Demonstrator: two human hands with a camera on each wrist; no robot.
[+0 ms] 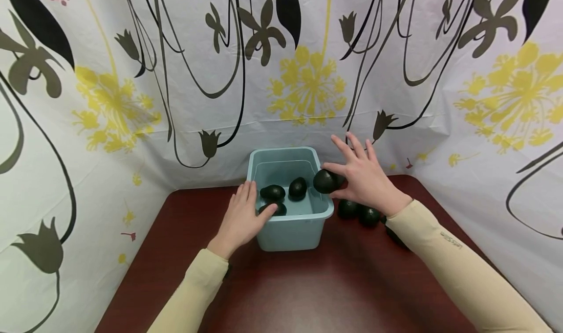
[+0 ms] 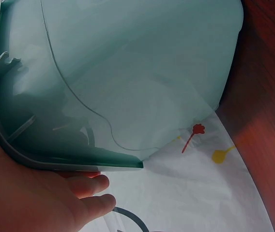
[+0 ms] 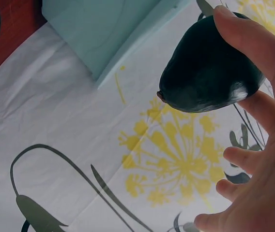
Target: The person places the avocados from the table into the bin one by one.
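A light blue plastic bin (image 1: 290, 233) stands on the dark red table, with three dark green avocados inside, one of them the avocado (image 1: 297, 188) near its middle. My right hand (image 1: 367, 181) pinches another avocado (image 3: 210, 67) between thumb and index finger, beside the bin's right rim; its other fingers are spread. My left hand (image 1: 239, 220) rests at the bin's left rim, fingers extended along the outside and thumb over the front edge. In the left wrist view, the left fingers (image 2: 91, 186) lie against the outer side of the rim.
Several more avocados (image 1: 368, 216) lie on the table right of the bin, partly under my right forearm. A white cloth (image 1: 303, 103) printed with flowers hangs behind and along both sides of the table (image 1: 281, 294). A small dark thing shows beside the left cuff.
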